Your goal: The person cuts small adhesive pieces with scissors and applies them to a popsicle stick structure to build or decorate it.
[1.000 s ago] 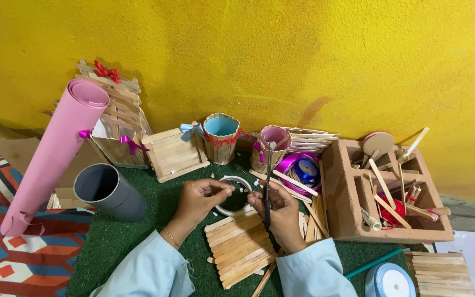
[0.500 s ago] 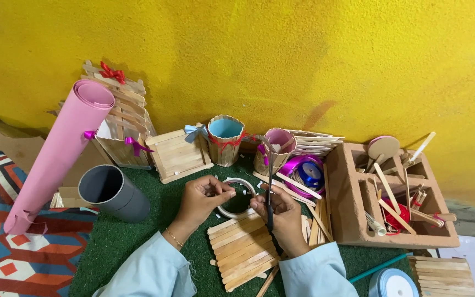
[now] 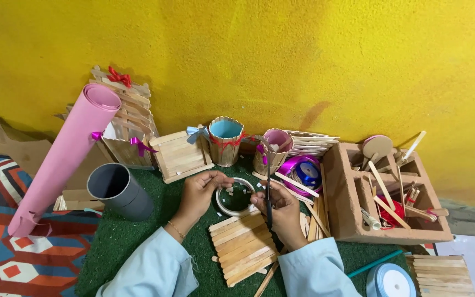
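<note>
A: What's hard to make out here?

B: The dark, thin tool [image 3: 269, 199] in the right hand [image 3: 281, 212]. It stands nearly upright in the view, its long axis running from the hand up toward the wall, and I cannot tell whether it is scissors or a pen. The fingers are clenched around it. The blue ribbon spool [image 3: 390, 280] and the stick panel [image 3: 441, 275] at the bottom right are cut off by the edge.

A: And the left hand [image 3: 202, 190]?

B: Its grip pinches the left rim of the white tape ring [image 3: 235, 196], which lies flat on the green mat [image 3: 133, 236], between the two hands. Small white scraps lie inside the ring.

A: Containers?

B: The brown block [image 3: 353, 209] with open compartments holds loose craft sticks, a round wooden paddle and something red, too tangled to sort. The grey pipe [image 3: 117, 190] lies on its side, mouth toward the camera, dark inside. The stick cup [image 3: 226, 140] with a blue lining stands by the wall; its contents are hidden.

A: Anything just below the hands?

B: A flat raft of craft sticks [image 3: 243, 245], tilted, touching the right hand's wrist.
</note>
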